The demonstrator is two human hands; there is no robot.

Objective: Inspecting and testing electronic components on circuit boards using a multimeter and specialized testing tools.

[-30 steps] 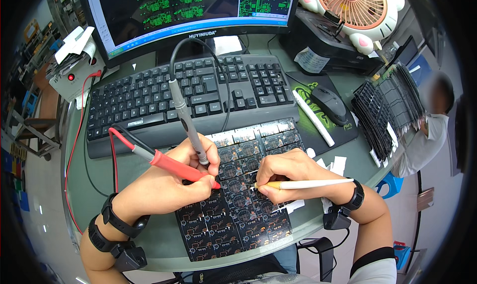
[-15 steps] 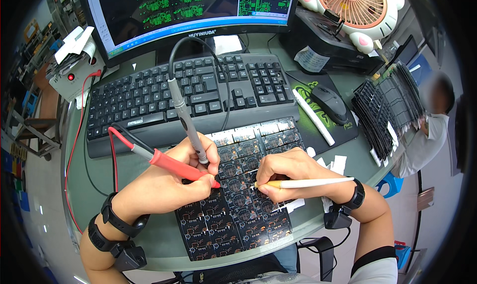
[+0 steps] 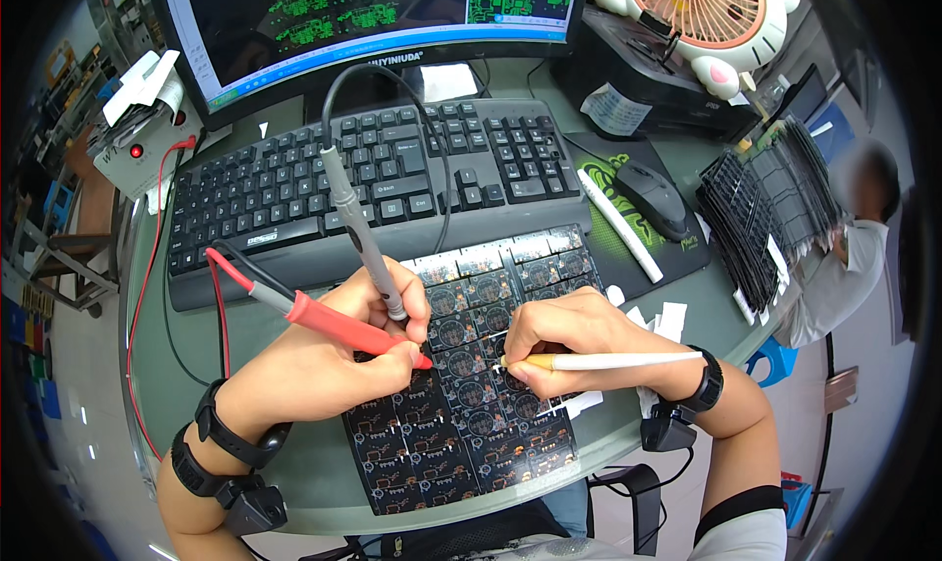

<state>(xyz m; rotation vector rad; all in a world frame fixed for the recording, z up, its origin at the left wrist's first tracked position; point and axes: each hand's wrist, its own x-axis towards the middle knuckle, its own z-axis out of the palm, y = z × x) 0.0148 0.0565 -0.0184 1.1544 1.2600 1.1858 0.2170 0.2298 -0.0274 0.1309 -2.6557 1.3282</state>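
Note:
A black panel of printed circuit boards (image 3: 461, 443) lies on the green desk, with both my hands over it. My left hand (image 3: 329, 365) is closed on two test probes at once. The red test probe (image 3: 339, 324) slants down to the panel's left half. The grey test probe (image 3: 358, 223) stands more upright, its lower end hidden by my fingers. My right hand (image 3: 569, 340) pinches a slim white pen-shaped tool (image 3: 623, 361) with a yellow front part. Its pale tip is close to the panel's middle; whether it touches I cannot tell.
A black keyboard (image 3: 392, 183) and a monitor (image 3: 373, 31) stand beyond the panel. To the right are a mouse (image 3: 651, 198), a white marker (image 3: 620, 226), stacked dark panels (image 3: 741, 228) and a fan (image 3: 697, 17). Probe leads loop over the keyboard. A person (image 3: 844, 267) sits at far right.
The view has shifted slightly. Both hands keep their grips and hold nearly the same places over the panel.

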